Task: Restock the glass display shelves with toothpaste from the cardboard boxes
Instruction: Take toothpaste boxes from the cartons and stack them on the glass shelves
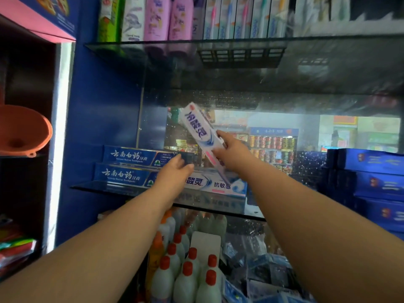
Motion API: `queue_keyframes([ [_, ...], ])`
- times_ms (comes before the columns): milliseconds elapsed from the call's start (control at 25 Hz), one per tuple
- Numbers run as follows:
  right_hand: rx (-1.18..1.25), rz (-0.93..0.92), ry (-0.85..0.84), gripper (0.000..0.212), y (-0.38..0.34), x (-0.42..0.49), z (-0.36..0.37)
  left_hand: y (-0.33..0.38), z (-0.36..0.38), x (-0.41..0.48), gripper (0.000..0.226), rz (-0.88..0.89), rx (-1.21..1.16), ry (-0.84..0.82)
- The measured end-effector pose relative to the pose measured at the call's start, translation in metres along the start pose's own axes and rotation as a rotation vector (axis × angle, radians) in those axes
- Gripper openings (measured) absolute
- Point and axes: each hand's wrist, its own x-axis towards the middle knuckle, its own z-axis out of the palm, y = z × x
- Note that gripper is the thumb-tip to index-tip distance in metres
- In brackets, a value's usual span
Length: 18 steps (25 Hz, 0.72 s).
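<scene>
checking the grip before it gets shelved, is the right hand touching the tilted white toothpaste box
Touching. The head view shows the right hand pinching the lower half of the tilted white toothpaste box between its fingers and thumb.

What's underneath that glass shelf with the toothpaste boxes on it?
Under the glass shelf stand white bottles with red caps, with blue packets to their right. The forearms cover part of that lower space.
</scene>
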Motion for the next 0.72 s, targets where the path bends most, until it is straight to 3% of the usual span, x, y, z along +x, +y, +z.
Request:
queue_keyframes([
  [120, -0.508, -0.02, -0.119, 0.053, 0.018, -0.004, 0.001, -0.01, -0.006, 0.001, 0.043, 0.106, 0.366, 0.161],
  [240, -0.848, 0.031, -0.207, 0.05, 0.038, 0.0, 0.014, -0.02, 0.005, 0.0, 0.061, 0.116, 0.643, 0.073],
  [440, -0.904, 0.018, -0.185, 0.047, 0.054, -0.011, 0.024, -0.023, 0.015, 0.008, 0.06, 0.204, 1.013, -0.205],
  [480, -0.86, 0.005, -0.14, 0.047, 0.059, -0.008, 0.024, -0.024, 0.015, 0.012, 0.059, 0.189, 1.054, -0.257],
  [560, -0.56, 0.074, 0.102, 0.05, 0.069, 0.001, 0.019, -0.023, 0.016, 0.02, 0.061, 0.163, 1.103, -0.329],
  [640, -0.089, 0.28, 0.361, 0.061, 0.071, 0.005, 0.011, -0.02, 0.017, 0.028, 0.062, 0.161, 1.106, -0.369],
  [720, 0.254, 0.509, 0.394, 0.071, 0.073, 0.006, 0.007, -0.019, 0.02, 0.032, 0.062, 0.173, 1.079, -0.398],
])
